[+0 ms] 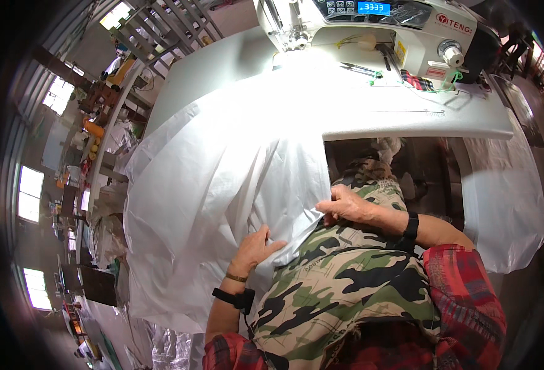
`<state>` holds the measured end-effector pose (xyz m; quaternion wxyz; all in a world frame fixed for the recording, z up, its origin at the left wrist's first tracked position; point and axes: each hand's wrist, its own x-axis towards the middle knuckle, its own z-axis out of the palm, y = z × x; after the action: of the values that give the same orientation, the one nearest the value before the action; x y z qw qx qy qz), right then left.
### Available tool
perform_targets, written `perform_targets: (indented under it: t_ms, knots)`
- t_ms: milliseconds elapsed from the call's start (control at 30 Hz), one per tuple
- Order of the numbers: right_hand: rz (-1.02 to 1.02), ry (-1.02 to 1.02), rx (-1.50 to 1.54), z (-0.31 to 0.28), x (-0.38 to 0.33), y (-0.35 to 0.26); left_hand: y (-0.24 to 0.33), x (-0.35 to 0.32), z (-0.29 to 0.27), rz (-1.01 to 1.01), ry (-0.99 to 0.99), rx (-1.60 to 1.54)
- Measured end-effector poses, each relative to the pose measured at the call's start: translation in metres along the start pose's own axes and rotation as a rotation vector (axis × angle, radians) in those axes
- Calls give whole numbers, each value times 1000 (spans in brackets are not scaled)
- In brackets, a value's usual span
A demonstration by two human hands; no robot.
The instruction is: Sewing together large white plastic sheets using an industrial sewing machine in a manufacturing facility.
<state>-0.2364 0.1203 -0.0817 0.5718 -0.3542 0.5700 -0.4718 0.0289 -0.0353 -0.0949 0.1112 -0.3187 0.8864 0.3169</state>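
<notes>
The white fabric [222,179] is draping from the far tabletop [407,117] down over the near edge onto the person's lap, covering the left of the scene. The left hand [254,248] is pressing flat on the fabric's near edge, fingers together, its grip not closing on anything. The right hand [344,205] is pinching the fabric's right edge, its grip clamping on the cloth just beside a camouflage apron [340,283]. A white sewing machine [377,28] is sitting at the far side, well apart from both hands.
</notes>
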Motion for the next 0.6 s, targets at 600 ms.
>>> perform_targets:
  t_ms: [600]
  knots:
    - [-443,555,-1068,-16,-9,-31,8,53,-20,112,901,407]
